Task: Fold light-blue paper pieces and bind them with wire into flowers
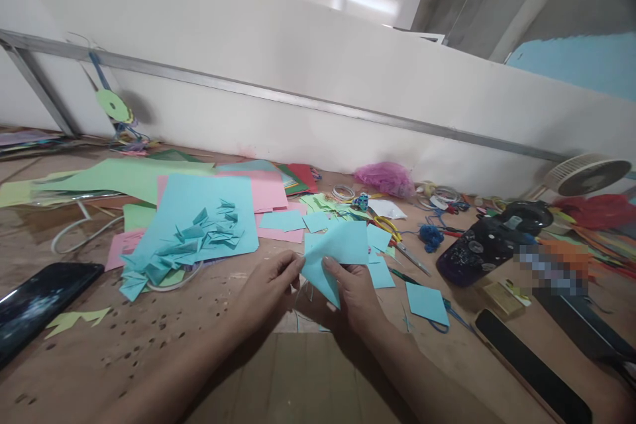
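A light blue sheet of paper (pixel 340 246), partly folded with a pointed flap hanging down, is held up between my two hands over the table's front edge. My left hand (pixel 274 281) pinches its left corner between thumb and fingers. On the other side, my right hand (pixel 356 291) grips the paper with the thumb on top; its other fingers are mostly hidden beneath. Small blue paper pieces lie behind and beside it, among them a blue square (pixel 427 303) to the right. Several folded blue paper pieces (pixel 199 238) form a heap at left, on a larger blue sheet (pixel 206 195).
Scissors (pixel 415 258) lie right of my hands, near a dark bottle (pixel 474 248). A phone (pixel 47 301) rests at far left, a dark flat device (pixel 531 364) at front right. A fan (pixel 589 173) and pink plastic bag (pixel 385 177) stand by the white wall (pixel 278 126).
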Tool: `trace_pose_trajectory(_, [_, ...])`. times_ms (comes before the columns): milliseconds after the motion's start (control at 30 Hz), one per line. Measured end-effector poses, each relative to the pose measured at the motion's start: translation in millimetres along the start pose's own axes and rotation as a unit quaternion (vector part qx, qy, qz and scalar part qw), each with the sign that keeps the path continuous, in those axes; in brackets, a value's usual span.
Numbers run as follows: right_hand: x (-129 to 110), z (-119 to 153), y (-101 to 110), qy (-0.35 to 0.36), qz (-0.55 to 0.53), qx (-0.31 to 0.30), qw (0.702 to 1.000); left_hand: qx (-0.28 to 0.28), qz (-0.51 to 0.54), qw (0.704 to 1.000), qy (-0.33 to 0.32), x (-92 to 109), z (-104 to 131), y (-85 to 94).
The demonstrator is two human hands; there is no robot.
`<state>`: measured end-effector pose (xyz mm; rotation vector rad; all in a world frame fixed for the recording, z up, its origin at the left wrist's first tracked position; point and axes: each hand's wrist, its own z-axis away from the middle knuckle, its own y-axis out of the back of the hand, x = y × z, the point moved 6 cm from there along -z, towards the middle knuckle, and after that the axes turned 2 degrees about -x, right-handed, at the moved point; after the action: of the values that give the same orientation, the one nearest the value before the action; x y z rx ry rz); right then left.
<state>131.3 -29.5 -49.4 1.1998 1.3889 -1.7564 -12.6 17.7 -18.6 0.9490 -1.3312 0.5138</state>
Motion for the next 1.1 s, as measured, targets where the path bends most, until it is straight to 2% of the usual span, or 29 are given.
trace_pose_trajectory(167, [-1, 3, -2, 0.008, 0.000, 0.004, 1.000, 0.016, -0.001, 1.000, 0.008, -2, -1, -1.3])
trace_pose_trajectory(367, [-7, -2, 8, 0.023, 0.044, 0.031, 0.998, 0.030, -0.005, 0.999, -0.018, 9, -2, 9.8])
trace_pose_trajectory(433, [-17, -7, 17, 0.040, 0.080, 0.053, 0.995, 0.038, -0.020, 0.999, -0.022, 13, -2, 14.8])
trace_pose_trajectory(500, [-37, -11, 26, 0.081, 0.131, 0.077, 0.985, 0.043, -0.040, 0.998, -0.025, 17, -1, 18.9])
trace_pose_trajectory(567, [-67, -10, 29, 0.161, 0.228, 0.082, 0.957, 0.042, -0.064, 0.997, -0.029, 20, 0, 21.3])
trace_pose_trajectory(600, [-84, -6, 26, 0.214, 0.297, 0.089, 0.926, 0.036, -0.078, 0.996, -0.034, 21, 1, 21.6])
trace_pose_trajectory(667, [-112, 5, 11, 0.305, 0.438, 0.071, 0.843, 0.018, -0.114, 0.992, -0.050, 23, 1, 20.7])
trace_pose_trajectory(700, [-118, 10, -2, 0.330, 0.498, 0.029, 0.802, 0.008, -0.133, 0.989, -0.059, 24, 1, 19.8])
trace_pose_trajectory(767, [-117, 17, -28, 0.335, 0.573, -0.075, 0.744, -0.015, -0.166, 0.983, -0.077, 27, 2, 17.7])
trace_pose_trajectory(833, [-107, 20, -49, 0.315, 0.599, -0.169, 0.717, -0.038, -0.193, 0.976, -0.095, 32, 3, 15.9])
trace_pose_trajectory(900, [-94, 18, -64, 0.294, 0.612, -0.226, 0.698, -0.069, -0.213, 0.969, -0.107, 39, 6, 14.2])
trace_pose_trajectory(1000, [-82, 8, -74, 0.270, 0.628, -0.251, 0.685, -0.103, -0.239, 0.960, -0.103, 49, 11, 15.7])
trace_pose_trajectory(1100, [-80, -1, -75, 0.254, 0.628, -0.276, 0.682, -0.095, -0.260, 0.956, -0.097, 54, 13, 23.5])
